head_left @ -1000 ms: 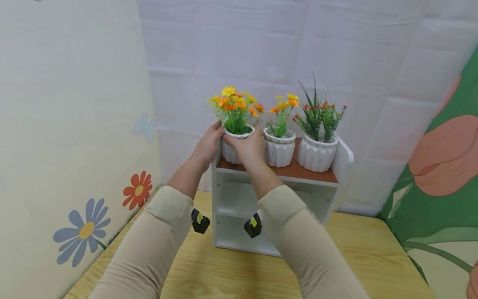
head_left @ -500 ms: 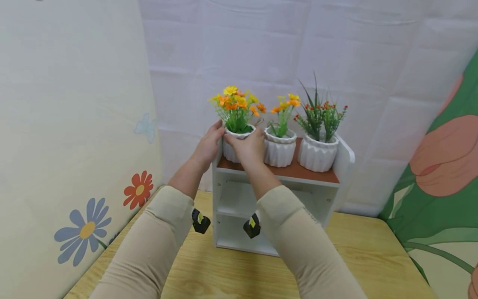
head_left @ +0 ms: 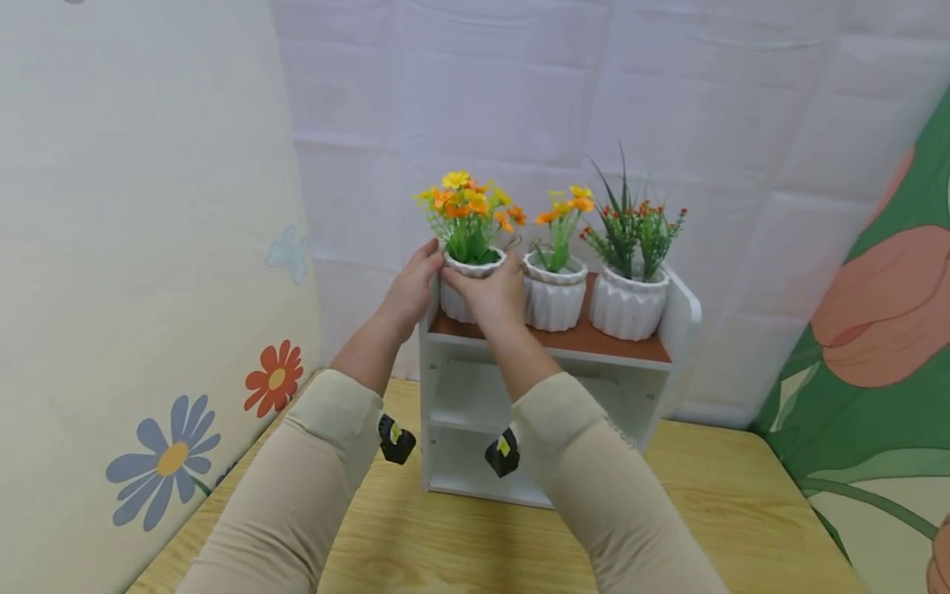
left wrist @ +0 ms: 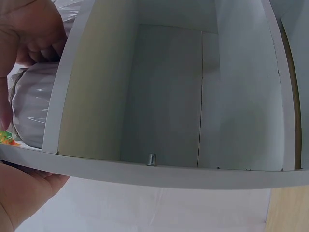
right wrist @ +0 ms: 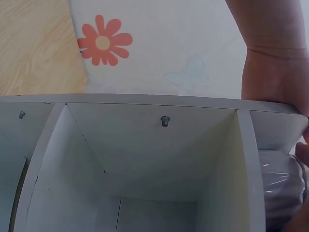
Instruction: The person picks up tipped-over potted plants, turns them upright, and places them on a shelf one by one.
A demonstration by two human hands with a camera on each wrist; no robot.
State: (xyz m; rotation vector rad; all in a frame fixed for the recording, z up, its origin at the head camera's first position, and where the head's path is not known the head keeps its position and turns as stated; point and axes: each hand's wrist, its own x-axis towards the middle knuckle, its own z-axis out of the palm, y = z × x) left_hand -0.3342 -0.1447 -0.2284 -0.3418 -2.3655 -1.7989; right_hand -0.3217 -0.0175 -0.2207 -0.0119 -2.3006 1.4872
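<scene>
A white ribbed flowerpot (head_left: 457, 304) with yellow and orange flowers (head_left: 467, 202) stands at the left end of the shelf unit's reddish-brown top. My left hand (head_left: 408, 294) is at the pot's left, partly outside the side panel (left wrist: 65, 79), its thumb side at the pot's rim. From the right, my right hand (head_left: 496, 290) grips the same pot, thumb along the front rim; its other fingers are mostly hidden in the head view. The left wrist view shows the pot's glossy side (left wrist: 35, 104) between the hands. Both hands stay at rim height, and the pot appears to sit on the shelf top.
Two more white pots stand to the right, one with orange flowers (head_left: 555, 299), one with red flowers and grass (head_left: 629, 307). The white shelf unit (head_left: 460, 396) has compartments below and stands on a wooden table (head_left: 712, 487). Flower-printed panels (head_left: 171, 280) flank it.
The hands and the pot keep nearly the same place throughout; only a very slight shift of the whole head view shows.
</scene>
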